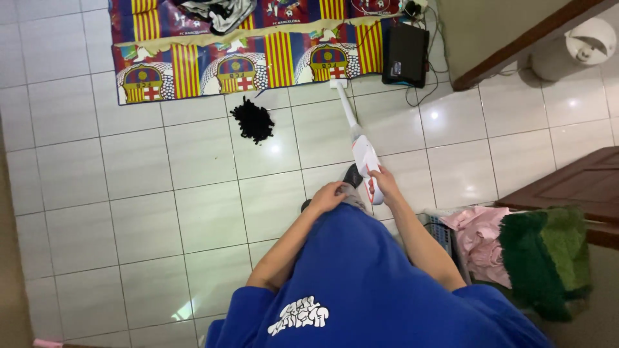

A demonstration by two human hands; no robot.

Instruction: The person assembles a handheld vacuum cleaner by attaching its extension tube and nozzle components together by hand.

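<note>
My right hand (385, 182) grips the handle of a white and red stick vacuum (363, 152). Its long tube slants away from me, and the floor head (338, 82) touches the edge of a colourful striped mat (193, 64) at the far side of the tiled floor. My left hand (328, 195) rests against my thigh on the grey shorts, fingers curled, holding nothing that I can see. A black clump of fabric or hair (252, 119) lies on the tiles left of the vacuum tube.
A black box with cables (405, 54) sits at the mat's right end. A laundry basket with pink cloth (474, 235) and a green rug (548, 258) stand at my right, beside a brown wooden piece (574, 187). A white round appliance (577, 45) stands far right.
</note>
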